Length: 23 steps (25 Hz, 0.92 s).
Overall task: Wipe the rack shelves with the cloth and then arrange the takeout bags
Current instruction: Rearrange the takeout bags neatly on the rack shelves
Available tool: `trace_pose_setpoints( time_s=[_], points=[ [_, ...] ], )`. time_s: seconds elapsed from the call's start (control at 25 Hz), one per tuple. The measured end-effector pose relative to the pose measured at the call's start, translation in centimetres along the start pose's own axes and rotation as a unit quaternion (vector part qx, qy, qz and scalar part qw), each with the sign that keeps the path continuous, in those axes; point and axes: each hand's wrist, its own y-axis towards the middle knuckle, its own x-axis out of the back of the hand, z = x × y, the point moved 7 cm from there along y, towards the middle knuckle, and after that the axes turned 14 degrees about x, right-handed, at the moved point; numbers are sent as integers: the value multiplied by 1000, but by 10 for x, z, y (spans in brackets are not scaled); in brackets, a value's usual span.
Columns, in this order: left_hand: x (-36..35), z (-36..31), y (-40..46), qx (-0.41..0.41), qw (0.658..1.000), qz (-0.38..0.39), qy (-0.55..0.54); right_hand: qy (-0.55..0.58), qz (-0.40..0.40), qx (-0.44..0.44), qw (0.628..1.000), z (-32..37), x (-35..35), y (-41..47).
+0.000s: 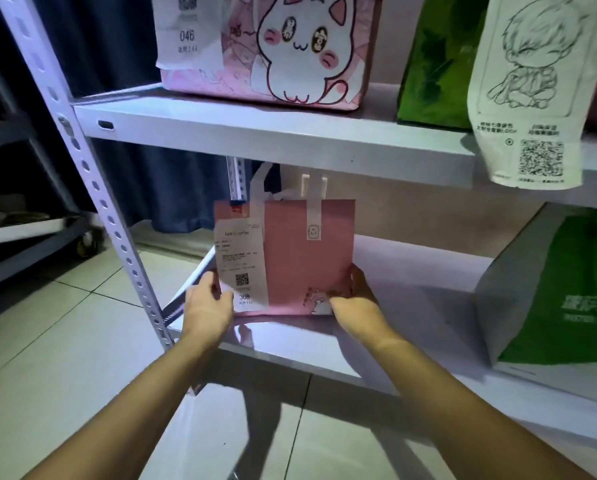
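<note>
A small pink takeout bag [300, 258] with white handles and a white receipt stands upright at the left end of the lower rack shelf [411, 299]. My left hand [208, 304] grips its lower left corner and my right hand [354, 299] grips its lower right corner. A green and white bag [560, 296] stands further right on the same shelf. On the upper shelf [255, 128] sit a pink cat-print bag [283, 50], a green bag [435, 60] and a white bag [532, 88] with a line drawing. No cloth is in view.
The rack's perforated white post [92, 188] runs down the left. A grey wheeled cart [23, 244] stands at far left on the tiled floor [65, 358]. A dark curtain hangs behind the rack.
</note>
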Motion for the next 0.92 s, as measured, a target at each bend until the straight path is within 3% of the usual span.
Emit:
trace_pose_setpoints(
  time_s=[0.12,0.28,0.4,0.48,0.56,0.68,0.92],
  points=[
    [27,15,11,5,999,4,-31,26,39,-5,999,17,-33,1],
    [31,26,10,-6,999,14,-37,47,24,12,999,12,-31,-1],
    [30,15,-7,-87,995,-48,-16,-17,-44,12,999,-18,17,-5],
    [16,2,-27,-157,986,-61,-15,-1,-117,-6,993,-48,63,-9],
    [-11,-11,-48,-216,975,-31,-28,-3,-180,-43,983,-80,106,-13],
    [-58,-23,-77,-266,962,43,-39,-52,-201,-71,976,-116,151,-15],
    [-107,-23,-108,-271,955,119,-14,-92,-179,-135,970,-157,196,-10]
  ],
)
